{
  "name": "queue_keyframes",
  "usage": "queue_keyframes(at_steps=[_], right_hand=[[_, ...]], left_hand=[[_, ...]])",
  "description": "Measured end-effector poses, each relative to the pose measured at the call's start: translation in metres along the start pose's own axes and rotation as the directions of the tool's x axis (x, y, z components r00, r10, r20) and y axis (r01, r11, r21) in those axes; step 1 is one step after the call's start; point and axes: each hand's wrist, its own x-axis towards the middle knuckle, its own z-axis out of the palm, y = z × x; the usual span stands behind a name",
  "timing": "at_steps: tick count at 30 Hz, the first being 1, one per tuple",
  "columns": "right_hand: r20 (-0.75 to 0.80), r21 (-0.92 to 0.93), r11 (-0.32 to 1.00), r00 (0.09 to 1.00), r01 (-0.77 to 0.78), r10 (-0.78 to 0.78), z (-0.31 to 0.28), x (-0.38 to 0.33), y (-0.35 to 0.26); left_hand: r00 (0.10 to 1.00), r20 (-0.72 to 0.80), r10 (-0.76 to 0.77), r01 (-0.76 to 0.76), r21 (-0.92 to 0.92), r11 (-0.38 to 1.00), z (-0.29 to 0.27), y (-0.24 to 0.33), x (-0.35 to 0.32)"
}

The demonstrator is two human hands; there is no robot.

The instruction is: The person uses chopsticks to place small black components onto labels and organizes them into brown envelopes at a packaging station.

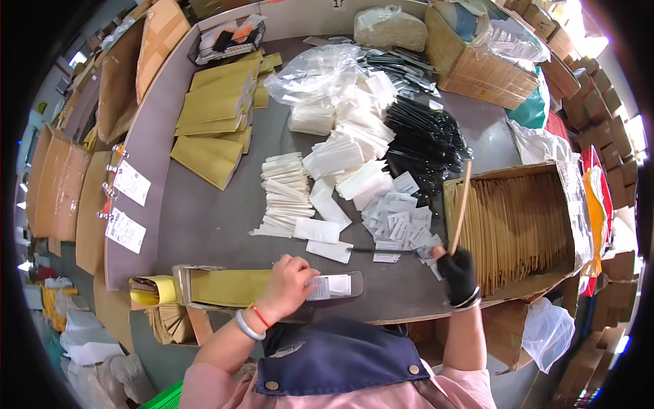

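Observation:
My left hand (291, 281), bare with a red string and a bracelet at the wrist, has its fingers curled onto the end of a white packet (334, 286). That packet lies at the right end of a yellow envelope (228, 286), over a clear rounded strip at the table's front edge. Black fabric covers most of my right hand (458, 273), leaving the fingertips bare. It grips a thin tan strip-like piece (462, 208), seen edge-on and standing up from the hand. A slim dark rod (385, 251) reaches left from near its fingertips; whether I hold it is unclear.
Small printed sachets (402, 221) and white paper packets (286, 194) pile mid-table, with black glossy packages (426, 140) behind. Yellow envelopes (214, 102) lie at left. A carton (507, 293) of tightly packed brown envelopes stands at right. A wire basket (228, 44) sits far left.

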Motion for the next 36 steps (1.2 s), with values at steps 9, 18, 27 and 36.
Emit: queue_keyframes(at_steps=[9, 18, 27, 36], right_hand=[[0.268, -0.414, 0.896, 0.962, 0.159, -0.047, 0.093, -0.034, 0.056], [0.233, -0.351, 0.731, 0.811, 0.585, -0.537, 0.069, -0.037, 0.097], [0.683, -0.554, 0.272, 0.616, 0.787, -0.393, 0.074, -0.017, 0.066], [0.489, -0.459, 0.696, 0.811, 0.553, -0.322, 0.092, -0.024, 0.075]], left_hand=[[0.988, 0.082, 0.134, -0.156, 0.405, 0.901, 0.022, 0.002, -0.064], [0.996, -0.090, 0.022, -0.009, 0.143, 0.990, -0.002, -0.018, -0.070], [1.000, 0.009, -0.006, 0.004, 0.140, 0.990, -0.006, -0.037, -0.062], [0.999, -0.018, 0.035, -0.032, 0.126, 0.991, 0.013, -0.006, -0.037]])
